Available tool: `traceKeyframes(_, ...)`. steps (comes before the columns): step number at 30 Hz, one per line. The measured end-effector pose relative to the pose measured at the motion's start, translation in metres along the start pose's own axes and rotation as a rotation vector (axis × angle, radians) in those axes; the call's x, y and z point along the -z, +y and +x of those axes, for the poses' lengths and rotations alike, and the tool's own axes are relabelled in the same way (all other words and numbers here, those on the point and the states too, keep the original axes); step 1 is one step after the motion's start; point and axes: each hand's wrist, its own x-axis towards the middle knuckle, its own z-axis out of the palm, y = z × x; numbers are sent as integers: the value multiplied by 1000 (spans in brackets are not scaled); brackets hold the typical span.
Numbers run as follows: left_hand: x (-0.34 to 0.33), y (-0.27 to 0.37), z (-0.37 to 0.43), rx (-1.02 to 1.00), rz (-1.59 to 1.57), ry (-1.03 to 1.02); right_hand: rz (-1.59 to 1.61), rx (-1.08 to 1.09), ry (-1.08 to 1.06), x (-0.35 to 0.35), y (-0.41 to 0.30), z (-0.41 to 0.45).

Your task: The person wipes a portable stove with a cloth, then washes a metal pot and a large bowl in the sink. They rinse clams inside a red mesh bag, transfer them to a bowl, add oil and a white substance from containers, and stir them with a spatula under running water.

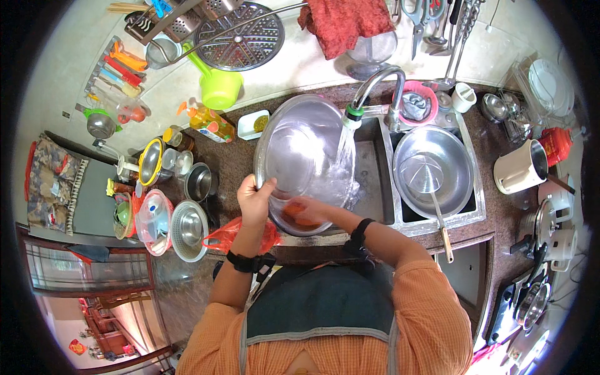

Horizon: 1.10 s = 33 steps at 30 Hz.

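Note:
A large stainless steel basin point(300, 140) is tilted over the left sink bowl point(372, 173). My left hand point(257, 197) grips its left rim, thumb on top. Inside the basin's lower part is my right hand point(307, 211), blurred, pressing an orange-red item, perhaps a cloth or scrubber, against the metal; its exact kind cannot be told. Water runs from the curved faucet point(355, 115) onto the basin's right side and splashes into the sink. A red plastic bag point(239, 236) lies by my left forearm at the counter's front edge.
The right sink bowl holds a metal bowl point(403, 187) with a wood-handled strainer point(424, 173) across it. Left are a small steel pot point(199, 182), a colander point(177, 229) and soap bottles point(212, 124). A white dish point(243, 126) stands behind the basin; a cream-coloured container point(518, 168) is at right.

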Motion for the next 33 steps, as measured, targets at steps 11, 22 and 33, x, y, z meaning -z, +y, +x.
traceKeyframes(11, 2, 40, -23, -360, 646, -90, -448, -337, 548, 87, 102, -5)
traceKeyframes(22, 15, 88, -22, -752, 964, -67, -993, -169, 430, 82, 160, -76)
traceKeyframes(33, 37, -27, 8, 158, -176, 138, -913, -101, 920, 131, 147, -163)
